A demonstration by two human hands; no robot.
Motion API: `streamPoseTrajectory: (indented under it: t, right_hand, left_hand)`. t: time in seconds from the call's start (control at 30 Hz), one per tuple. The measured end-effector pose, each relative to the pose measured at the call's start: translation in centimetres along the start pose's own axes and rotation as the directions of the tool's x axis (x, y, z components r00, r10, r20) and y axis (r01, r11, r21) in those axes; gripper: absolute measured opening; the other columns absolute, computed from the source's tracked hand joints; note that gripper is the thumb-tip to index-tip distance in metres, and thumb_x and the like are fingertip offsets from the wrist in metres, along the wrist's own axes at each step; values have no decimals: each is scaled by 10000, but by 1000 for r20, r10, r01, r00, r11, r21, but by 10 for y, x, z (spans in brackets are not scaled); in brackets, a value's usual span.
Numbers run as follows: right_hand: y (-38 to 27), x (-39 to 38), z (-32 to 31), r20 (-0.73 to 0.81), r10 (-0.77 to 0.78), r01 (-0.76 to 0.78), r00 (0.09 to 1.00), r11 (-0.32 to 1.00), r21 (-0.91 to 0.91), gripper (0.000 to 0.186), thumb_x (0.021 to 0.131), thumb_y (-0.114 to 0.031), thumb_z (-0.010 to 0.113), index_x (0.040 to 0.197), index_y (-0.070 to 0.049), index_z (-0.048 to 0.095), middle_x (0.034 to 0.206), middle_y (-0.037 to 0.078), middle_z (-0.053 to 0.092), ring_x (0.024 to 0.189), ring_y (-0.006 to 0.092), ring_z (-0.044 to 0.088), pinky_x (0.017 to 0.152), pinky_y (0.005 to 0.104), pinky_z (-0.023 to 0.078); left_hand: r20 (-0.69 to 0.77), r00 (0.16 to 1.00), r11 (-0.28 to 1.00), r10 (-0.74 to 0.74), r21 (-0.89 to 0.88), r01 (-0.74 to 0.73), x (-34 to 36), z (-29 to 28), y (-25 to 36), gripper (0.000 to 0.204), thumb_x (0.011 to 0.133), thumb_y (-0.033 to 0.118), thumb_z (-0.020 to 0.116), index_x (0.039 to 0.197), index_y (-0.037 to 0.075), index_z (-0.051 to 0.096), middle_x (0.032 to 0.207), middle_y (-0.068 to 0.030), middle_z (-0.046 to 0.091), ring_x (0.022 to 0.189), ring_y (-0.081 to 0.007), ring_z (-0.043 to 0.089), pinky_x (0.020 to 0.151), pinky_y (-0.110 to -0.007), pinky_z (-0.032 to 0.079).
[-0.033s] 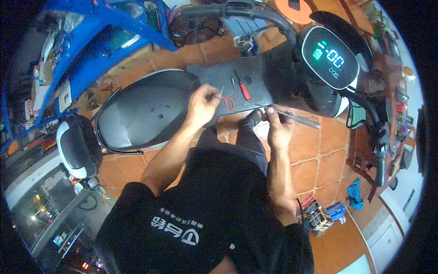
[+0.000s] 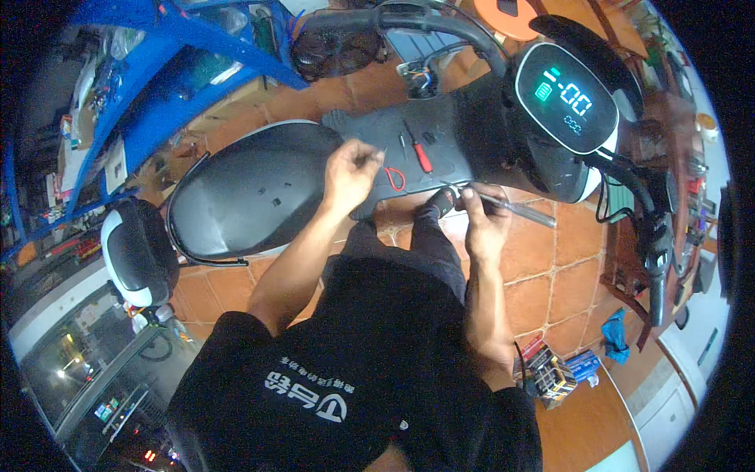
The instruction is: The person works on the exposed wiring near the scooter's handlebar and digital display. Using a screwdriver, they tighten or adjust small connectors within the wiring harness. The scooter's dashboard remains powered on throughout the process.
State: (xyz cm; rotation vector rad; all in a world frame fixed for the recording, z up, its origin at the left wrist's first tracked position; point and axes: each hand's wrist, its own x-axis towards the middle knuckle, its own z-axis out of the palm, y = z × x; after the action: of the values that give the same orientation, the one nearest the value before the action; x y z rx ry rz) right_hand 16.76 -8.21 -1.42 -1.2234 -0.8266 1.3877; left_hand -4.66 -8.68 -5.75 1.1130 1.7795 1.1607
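My left hand [image 2: 351, 177] is closed in a pinch above the scooter's dark footboard [image 2: 448, 149]; what its fingertips hold is too small to make out. My right hand [image 2: 484, 220], out past the near edge of the footboard, grips a slim grey pen-shaped tool [image 2: 532, 214]. The tool's thin tip points left toward my other hand, and its thicker end sticks out to the right. Just beside my left fingertips is a red loop handle [image 2: 395, 180], like that of scissors. A red-handled screwdriver [image 2: 423, 158] lies on the footboard with its shaft pointing away.
The scooter's black seat [image 2: 252, 189] is on the left, with small dark bits on it. Its lit display [image 2: 568, 98] and handlebar [image 2: 657, 267] are on the right. A blue rack [image 2: 149, 102] stands far left. Small boxes [image 2: 554, 381] sit at lower right.
Both hands keep almost the same pose and grip. The whole view has shifted very slightly.
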Motion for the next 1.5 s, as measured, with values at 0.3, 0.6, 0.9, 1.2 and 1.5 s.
streamPoseTrajectory:
  t: [0.3, 0.6, 0.9, 1.2, 1.5]
  right_hand:
    - [-7, 31, -55, 225, -152, 213, 963, 936, -281, 134, 780, -36, 703, 865, -18, 601, 864, 89, 623, 755, 155, 583, 690, 276, 471]
    - [-15, 59, -16, 258, -254, 312, 932, 926, -214, 134, 780, -54, 703, 858, -20, 599, 841, 109, 615, 670, 142, 562, 577, 268, 449]
    - [6, 59, 29, 27, -353, 354, 935, 927, -128, 149, 781, -49, 699, 883, -4, 601, 916, 133, 635, 738, 145, 594, 640, 251, 478]
    - [12, 70, 58, -38, -237, 240, 971, 961, 140, 139, 824, -28, 645, 932, 13, 569, 959, 137, 621, 830, 153, 582, 757, 287, 475]
    - [11, 72, 60, -15, -199, 198, 980, 960, 197, 121, 819, 19, 620, 921, 6, 557, 950, 130, 620, 822, 160, 596, 754, 286, 489]
  left_hand:
    - [-144, 972, 809, -184, -584, 67, 58, 48, 66, 177, 899, 188, 583, 911, 13, 608, 842, -60, 626, 695, -101, 560, 600, -229, 449]
    - [-69, 997, 972, -37, -235, 20, 74, 40, 77, 229, 822, 77, 654, 1018, -33, 610, 909, -95, 652, 786, -138, 607, 690, -251, 491]
    - [212, 959, 914, -189, -319, 251, 94, 27, 81, 187, 835, 53, 624, 1001, -34, 617, 873, -113, 657, 754, -158, 623, 674, -269, 507]
    - [396, 878, 673, -268, -575, 465, 94, 21, 76, 201, 879, 78, 587, 1052, -25, 593, 909, -143, 654, 749, -199, 637, 675, -309, 523]
    - [409, 872, 633, -270, -607, 481, 87, 21, 78, 217, 884, 99, 586, 1059, -30, 586, 917, -144, 652, 762, -204, 638, 692, -315, 529]
